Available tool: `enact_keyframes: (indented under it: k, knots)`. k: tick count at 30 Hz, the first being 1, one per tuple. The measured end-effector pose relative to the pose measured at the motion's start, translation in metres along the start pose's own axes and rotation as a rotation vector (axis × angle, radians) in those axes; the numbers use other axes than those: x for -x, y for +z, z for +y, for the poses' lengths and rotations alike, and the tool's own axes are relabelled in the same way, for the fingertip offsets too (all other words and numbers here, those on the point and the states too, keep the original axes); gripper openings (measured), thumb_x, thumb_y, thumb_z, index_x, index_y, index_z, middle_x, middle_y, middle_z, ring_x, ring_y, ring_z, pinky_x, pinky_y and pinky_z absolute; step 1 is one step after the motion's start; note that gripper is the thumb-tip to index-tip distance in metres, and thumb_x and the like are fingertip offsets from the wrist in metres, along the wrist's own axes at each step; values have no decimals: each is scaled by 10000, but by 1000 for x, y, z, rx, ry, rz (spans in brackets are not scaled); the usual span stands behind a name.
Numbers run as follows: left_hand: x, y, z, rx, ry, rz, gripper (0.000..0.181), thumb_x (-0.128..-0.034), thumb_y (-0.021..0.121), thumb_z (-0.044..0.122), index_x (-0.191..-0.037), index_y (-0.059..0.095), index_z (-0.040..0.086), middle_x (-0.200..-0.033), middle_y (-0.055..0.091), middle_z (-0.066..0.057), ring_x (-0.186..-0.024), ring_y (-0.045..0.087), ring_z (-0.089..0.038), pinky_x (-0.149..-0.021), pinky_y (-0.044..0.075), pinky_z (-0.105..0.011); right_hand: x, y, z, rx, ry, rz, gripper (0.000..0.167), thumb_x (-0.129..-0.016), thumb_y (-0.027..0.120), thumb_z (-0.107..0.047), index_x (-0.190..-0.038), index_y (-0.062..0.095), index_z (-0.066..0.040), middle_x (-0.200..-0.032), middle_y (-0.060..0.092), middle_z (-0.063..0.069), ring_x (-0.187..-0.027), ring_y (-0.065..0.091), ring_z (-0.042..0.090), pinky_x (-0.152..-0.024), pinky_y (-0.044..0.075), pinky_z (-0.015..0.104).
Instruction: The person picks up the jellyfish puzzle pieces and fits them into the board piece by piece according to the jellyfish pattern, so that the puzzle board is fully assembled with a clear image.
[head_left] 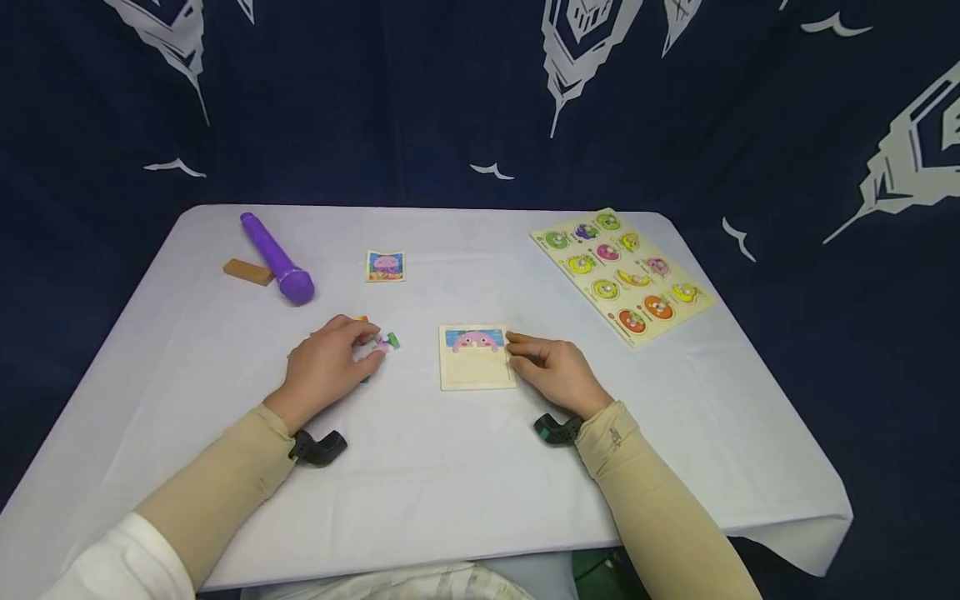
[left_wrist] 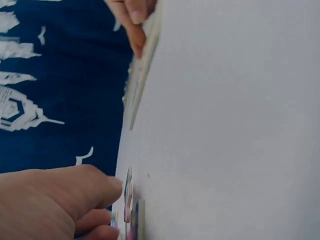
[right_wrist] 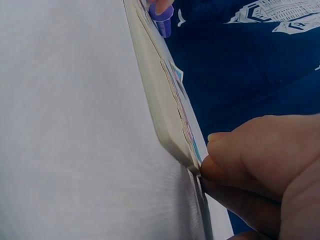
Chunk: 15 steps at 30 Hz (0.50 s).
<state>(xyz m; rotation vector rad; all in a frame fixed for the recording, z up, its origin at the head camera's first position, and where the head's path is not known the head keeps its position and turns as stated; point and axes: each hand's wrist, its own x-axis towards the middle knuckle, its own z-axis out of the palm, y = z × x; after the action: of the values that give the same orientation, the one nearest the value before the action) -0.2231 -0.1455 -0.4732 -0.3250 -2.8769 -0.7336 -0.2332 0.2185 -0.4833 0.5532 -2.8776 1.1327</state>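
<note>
My left hand (head_left: 324, 367) pinches a small colourful puzzle piece (head_left: 386, 342) between thumb and fingers. Other pieces lie under and behind that hand, mostly hidden by it. The left wrist view shows the piece (left_wrist: 128, 195) edge-on beside the thumb. In front of me lies a square puzzle board (head_left: 477, 371); its upper strip shows a pink creature's head on blue, and the lower part is bare. My right hand (head_left: 558, 375) holds the board by its right edge, and the right wrist view shows its fingertips at the board's corner (right_wrist: 175, 145).
A small picture card (head_left: 386, 267) with a pink creature lies behind the board. At the back left, a purple toy microphone (head_left: 273, 254) lies beside a brown block (head_left: 248, 272). A fruit puzzle board (head_left: 622, 271) is at the back right of the white table (head_left: 450, 475).
</note>
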Motion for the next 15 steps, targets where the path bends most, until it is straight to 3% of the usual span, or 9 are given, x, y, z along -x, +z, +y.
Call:
enact_keyframes:
  k: [6,10,15]
  knots:
    - [-14,-3,18,-38,-48,-85,388,-918,724,316,-1252,720,119,-1133,689,-77,-911,677,-267,-765,514,-516,0,0,1,-11,-7,2,270,-995,689,-247,-1233,759,-140,-1396,655,-26,-1342,586,215,-1119,448,441]
    - [-22,1,23,-24,-64,-127,395,-912,724,304,-1259,717,116,-1111,677,-85,-883,660,-261,-742,516,-461,2,0,3,-11,-10,6,267,-995,691,-246,-1234,759,-147,-1397,655,-32,-1340,586,207,-1117,451,441]
    - [-23,3,18,6,-47,-148,346,-927,728,292,-1241,716,147,-1061,656,-51,-858,621,-225,-676,482,-367,2,-1,1,-8,-23,7,267,-995,693,-242,-1239,759,-157,-1396,656,-38,-1337,590,200,-1115,453,436]
